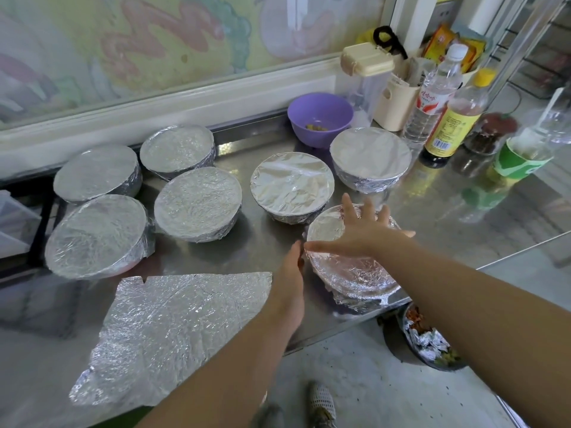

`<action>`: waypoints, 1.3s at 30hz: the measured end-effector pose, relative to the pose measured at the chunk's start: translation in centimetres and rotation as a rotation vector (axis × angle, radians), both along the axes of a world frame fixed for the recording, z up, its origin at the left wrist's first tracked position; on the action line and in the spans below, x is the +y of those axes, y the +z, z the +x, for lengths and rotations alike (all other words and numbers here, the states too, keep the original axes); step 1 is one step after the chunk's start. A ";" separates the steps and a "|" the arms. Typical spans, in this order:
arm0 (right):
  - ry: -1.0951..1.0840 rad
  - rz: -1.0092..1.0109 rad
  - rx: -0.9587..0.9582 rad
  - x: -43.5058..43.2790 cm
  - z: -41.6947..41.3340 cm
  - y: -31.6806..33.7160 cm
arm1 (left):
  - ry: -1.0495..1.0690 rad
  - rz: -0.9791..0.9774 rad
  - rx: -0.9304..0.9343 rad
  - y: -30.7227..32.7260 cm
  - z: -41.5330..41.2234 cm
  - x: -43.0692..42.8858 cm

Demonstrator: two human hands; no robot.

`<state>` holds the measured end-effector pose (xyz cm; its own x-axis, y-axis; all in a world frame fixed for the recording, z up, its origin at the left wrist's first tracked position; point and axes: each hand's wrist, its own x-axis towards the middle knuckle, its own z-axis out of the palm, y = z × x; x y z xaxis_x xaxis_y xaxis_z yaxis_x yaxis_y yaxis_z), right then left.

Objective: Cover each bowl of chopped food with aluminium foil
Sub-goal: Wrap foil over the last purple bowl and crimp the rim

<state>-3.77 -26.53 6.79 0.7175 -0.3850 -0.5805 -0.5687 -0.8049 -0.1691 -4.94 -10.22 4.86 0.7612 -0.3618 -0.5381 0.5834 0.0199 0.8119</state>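
Several foil-covered bowls stand on the steel counter (262, 251), among them one at the far left (95, 173) and one at the back right (370, 156). The nearest bowl (349, 273) sits at the counter's front edge, wrapped in crinkled foil. My right hand (361, 230) lies flat on its top with fingers spread. My left hand (292, 273) is straight-fingered against the bowl's left side. A loose sheet of aluminium foil (173, 329) lies flat at the front left. An uncovered purple bowl (319, 117) with a few food scraps stands at the back.
Bottles (454, 122), a cream container (395, 103) and jars crowd the back right corner. A bin (429, 341) with foil scraps and waste sits on the floor below the counter edge. A white frame and patterned wall run along the back.
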 end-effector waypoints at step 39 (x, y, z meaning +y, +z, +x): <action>0.064 -0.045 -0.029 0.3 -0.7 -0.7 | -0.294 0.704 -0.652 -0.8 6.4 -1.5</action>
